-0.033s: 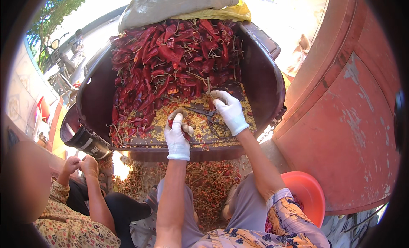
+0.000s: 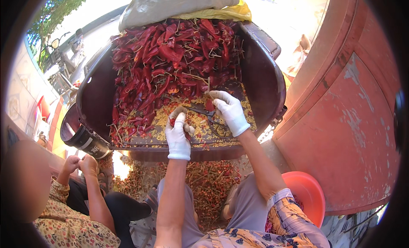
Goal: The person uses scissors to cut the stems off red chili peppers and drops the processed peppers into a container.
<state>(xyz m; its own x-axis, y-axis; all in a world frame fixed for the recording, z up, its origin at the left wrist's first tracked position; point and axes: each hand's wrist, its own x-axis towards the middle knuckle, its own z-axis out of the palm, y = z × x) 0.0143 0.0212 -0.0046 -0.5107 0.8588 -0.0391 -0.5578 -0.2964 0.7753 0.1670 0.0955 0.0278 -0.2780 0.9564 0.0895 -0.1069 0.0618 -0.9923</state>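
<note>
My white-gloved left hand is closed around red dried chili pieces, partly hidden by its fingers. To its right, my white-gloved right hand pinches a dried chili whose pale stem points up. Black scissors sit between the hands, blades towards my left hand and handle loops below my right. Whether my right fingers also hold the scissors, I cannot tell. Behind both hands rises a large heap of red dried chilies in a dark, deep-sided cart. Yellow seeds cover its near floor.
Grey and yellow sacking lies over the heap's far end. A person sits at my left, hands together. A black bucket hangs at the cart's left. Cut stems litter the ground. An orange-red basin stands by my right elbow.
The chili in my right hand has turned a little and shows more of its red side. My left hand stays almost still.
</note>
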